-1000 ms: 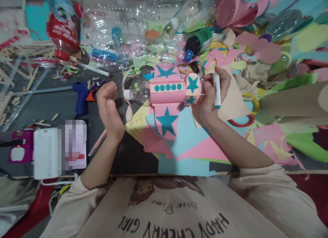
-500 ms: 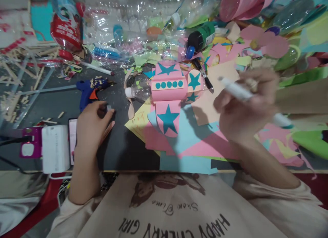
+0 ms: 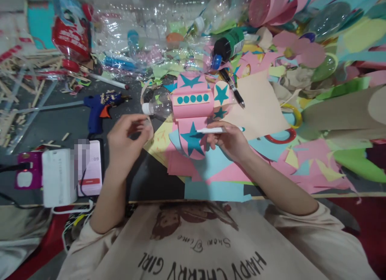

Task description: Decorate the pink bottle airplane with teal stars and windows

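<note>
My right hand [image 3: 230,140] grips a slim white marker [image 3: 212,130] with a teal end. Its tip points left, over the large teal star [image 3: 192,138] on a pink paper wing. That wing belongs to a plastic bottle [image 3: 163,108] with a white cap, wrapped in pink paper and trimmed with teal dots and stars. My left hand [image 3: 128,137] is curled beside the bottle's cap end, thumb and fingers closed near a peach paper strip [image 3: 150,131]. Something small and pale shows at those fingertips; I cannot make out what it is.
A blue glue gun [image 3: 96,111] lies left of my left hand, near a phone [image 3: 91,167] and a white power bank [image 3: 59,177]. Coloured paper sheets [image 3: 214,191] lie under the bottle. Scissors with red handles [image 3: 281,136] lie at right. Plastic bottles and paper scraps crowd the back.
My right hand has moved left with the marker, from over the peach sheet to the starred wing. My left hand has shifted right, towards the bottle's cap, uncovering more of the phone.
</note>
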Demonstrator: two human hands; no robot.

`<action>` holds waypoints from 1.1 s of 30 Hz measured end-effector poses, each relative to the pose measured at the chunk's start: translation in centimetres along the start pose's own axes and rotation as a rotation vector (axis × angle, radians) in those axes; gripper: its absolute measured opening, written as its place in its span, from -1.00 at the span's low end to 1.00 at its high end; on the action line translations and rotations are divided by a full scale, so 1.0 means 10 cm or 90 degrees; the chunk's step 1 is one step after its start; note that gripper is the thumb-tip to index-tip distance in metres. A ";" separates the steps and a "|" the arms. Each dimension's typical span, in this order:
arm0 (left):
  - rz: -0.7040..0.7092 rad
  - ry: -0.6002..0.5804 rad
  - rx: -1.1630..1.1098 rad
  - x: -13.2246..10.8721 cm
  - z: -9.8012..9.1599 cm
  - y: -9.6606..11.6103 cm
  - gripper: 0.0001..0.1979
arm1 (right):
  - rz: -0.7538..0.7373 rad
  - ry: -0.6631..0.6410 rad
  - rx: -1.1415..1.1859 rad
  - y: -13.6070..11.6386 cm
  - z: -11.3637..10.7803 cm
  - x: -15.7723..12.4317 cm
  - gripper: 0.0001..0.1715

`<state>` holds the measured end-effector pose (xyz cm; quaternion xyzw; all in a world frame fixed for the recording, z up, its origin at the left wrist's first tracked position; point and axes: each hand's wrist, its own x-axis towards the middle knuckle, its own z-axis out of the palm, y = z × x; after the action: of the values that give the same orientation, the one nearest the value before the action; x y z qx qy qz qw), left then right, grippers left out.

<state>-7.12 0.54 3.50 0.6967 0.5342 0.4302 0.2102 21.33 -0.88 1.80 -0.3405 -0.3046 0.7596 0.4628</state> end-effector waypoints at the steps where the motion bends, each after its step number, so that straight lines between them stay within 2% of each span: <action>1: -0.029 -0.040 -0.031 0.00 0.09 0.12 -0.78 | 0.000 0.010 0.003 0.01 -0.01 0.00 -0.71; 4: -0.014 -0.113 -0.111 -0.03 0.37 0.37 -0.92 | 0.002 0.044 0.002 0.02 -0.02 0.00 -0.76; 6: -0.023 -0.115 -0.178 -0.06 0.51 0.42 -0.92 | 0.006 0.052 -0.006 0.02 -0.03 0.00 -0.76; 9: -0.013 -0.082 -0.229 -0.10 0.62 0.37 -0.85 | 0.009 0.044 -0.018 0.01 -0.03 0.00 -0.74; 16: 0.050 -0.090 -0.239 -0.18 0.64 0.26 -0.80 | 0.008 0.016 -0.022 0.01 0.00 -0.01 -0.60; 20: 0.027 -0.110 -0.227 -0.21 0.65 0.27 -0.77 | 0.014 0.028 -0.049 0.02 0.03 -0.04 -0.55; 25: -0.002 -0.095 -0.271 -0.22 0.66 0.28 -0.74 | -0.012 -0.022 -0.064 0.04 -0.01 -0.09 -0.60; 33: -0.060 -0.104 -0.330 -0.23 0.58 0.34 -0.76 | -0.023 -0.002 -0.173 0.05 -0.01 -0.11 -0.63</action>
<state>-0.55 -1.77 2.09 0.6267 0.4194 0.4846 0.4433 21.55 -2.08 1.56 -0.3932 -0.4114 0.7036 0.4255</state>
